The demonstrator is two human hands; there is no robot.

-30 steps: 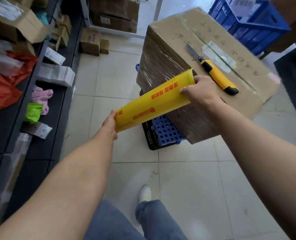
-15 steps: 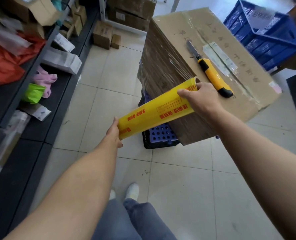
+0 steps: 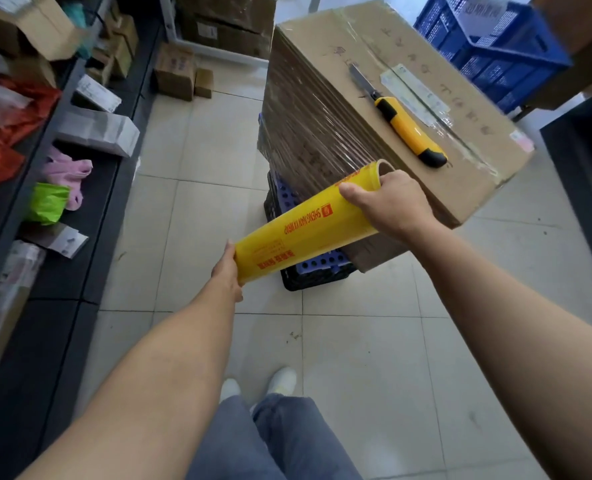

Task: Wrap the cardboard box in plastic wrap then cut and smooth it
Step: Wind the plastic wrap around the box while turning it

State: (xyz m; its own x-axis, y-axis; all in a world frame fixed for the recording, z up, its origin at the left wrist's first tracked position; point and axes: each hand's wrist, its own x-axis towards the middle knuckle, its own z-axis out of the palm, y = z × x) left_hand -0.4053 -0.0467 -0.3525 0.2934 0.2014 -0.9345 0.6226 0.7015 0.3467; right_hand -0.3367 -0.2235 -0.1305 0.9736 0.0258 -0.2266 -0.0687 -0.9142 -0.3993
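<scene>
At box [image 3: 409,109] near edge, both hands gripping roll [image 3: 308,225], bare floor [image 3: 374,358] below

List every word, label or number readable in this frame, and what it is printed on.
"SHENG NANYA WRAP": red print on the yellow plastic wrap roll.
Red Chinese characters near the roll's lower end: too blurred to read.
Handwritten marks on the cardboard box top: illegible.
White label strip on the box: too small.
Paper sheet on the blue crate: blurred.
</scene>
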